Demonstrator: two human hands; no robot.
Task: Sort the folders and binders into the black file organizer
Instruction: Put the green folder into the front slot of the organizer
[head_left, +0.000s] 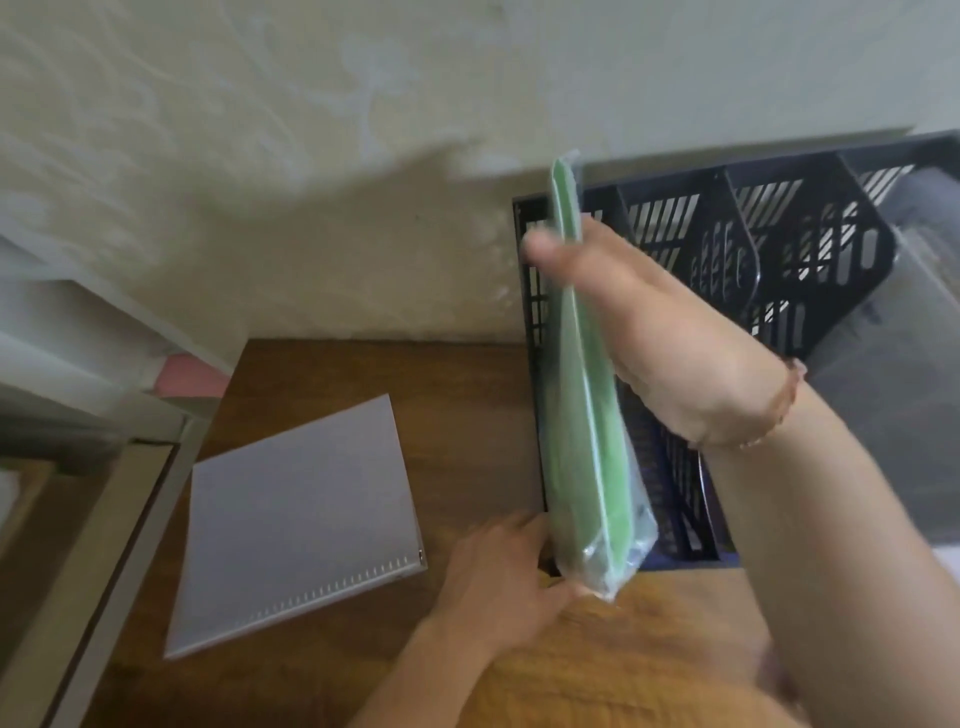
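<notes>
R hand (670, 343) hides organizer (810, 228) slots behind green folder (582, 415).

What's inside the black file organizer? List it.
The black file organizer shows empty slots at right. The green folder, held by the right hand, stands at its leftmost slot, hiding anything behind it.

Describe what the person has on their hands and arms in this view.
Both forearms are bare as far as the frame shows, with no sleeves or gloves. The right hand has a thin beaded bracelet around the wrist, pinkish or rose-gold in tone; blur hides its finer detail. The left hand shows no ring, watch or band on the parts that are visible.
</notes>
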